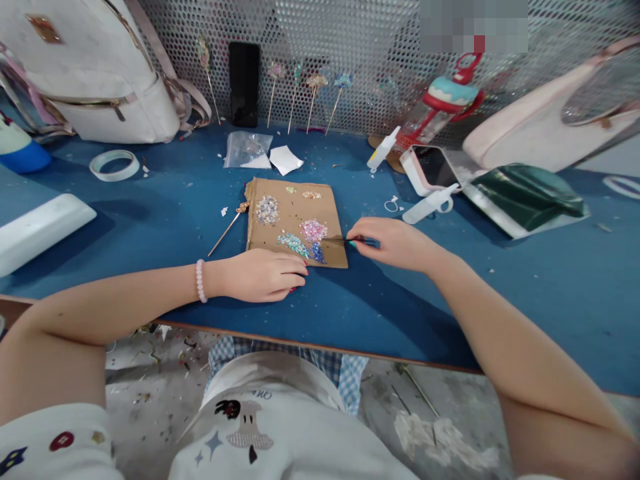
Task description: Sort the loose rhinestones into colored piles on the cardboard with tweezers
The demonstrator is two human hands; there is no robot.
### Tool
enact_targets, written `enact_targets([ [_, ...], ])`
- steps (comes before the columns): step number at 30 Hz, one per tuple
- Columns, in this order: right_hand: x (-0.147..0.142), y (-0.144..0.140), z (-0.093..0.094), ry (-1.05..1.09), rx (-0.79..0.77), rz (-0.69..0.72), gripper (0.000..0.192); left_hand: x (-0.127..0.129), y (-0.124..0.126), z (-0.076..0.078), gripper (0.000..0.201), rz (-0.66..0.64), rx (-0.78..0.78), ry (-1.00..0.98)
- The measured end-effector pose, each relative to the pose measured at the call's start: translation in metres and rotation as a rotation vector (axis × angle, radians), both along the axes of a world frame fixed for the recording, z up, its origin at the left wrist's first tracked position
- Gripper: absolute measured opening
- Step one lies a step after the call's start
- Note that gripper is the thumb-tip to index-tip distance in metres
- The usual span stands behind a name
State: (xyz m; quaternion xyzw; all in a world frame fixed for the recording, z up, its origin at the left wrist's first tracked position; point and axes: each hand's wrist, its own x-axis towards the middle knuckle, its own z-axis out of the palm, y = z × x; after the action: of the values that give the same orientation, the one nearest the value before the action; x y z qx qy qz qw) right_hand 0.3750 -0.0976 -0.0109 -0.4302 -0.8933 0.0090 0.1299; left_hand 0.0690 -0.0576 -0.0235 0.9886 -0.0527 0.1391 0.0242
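A brown cardboard sheet (330, 200) lies on the blue table (525, 287), carrying small piles of rhinestones: silver (267, 209), pink (313, 230), teal (293, 244) and blue (317, 253). My right hand (395, 243) grips a thin dark pick tool (350, 240) whose tip reaches the pink and blue piles. My left hand (265, 275), fingers curled, rests on the table at the cardboard's near left corner; what it pinches is hidden. A gold hair stick (227, 227) lies left of the cardboard.
Decorated hair sticks (313, 100) and a black phone (244, 83) lean on the perforated back panel. A white backpack (95, 73), tape roll (115, 165), plastic bag (247, 149), glue bottle (383, 148), pink device (430, 170), green pouch (525, 193) and water bottle (445, 100) surround the work area.
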Motion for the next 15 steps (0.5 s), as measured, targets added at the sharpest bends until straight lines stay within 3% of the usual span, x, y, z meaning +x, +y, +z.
enact_targets([
  [15, -0.0072, -0.0015, 0.0006, 0.041, -0.021, 0.01, 0.021, 0.0002, -0.0004, 0.0012, 0.022, -0.006, -0.006, -0.002],
])
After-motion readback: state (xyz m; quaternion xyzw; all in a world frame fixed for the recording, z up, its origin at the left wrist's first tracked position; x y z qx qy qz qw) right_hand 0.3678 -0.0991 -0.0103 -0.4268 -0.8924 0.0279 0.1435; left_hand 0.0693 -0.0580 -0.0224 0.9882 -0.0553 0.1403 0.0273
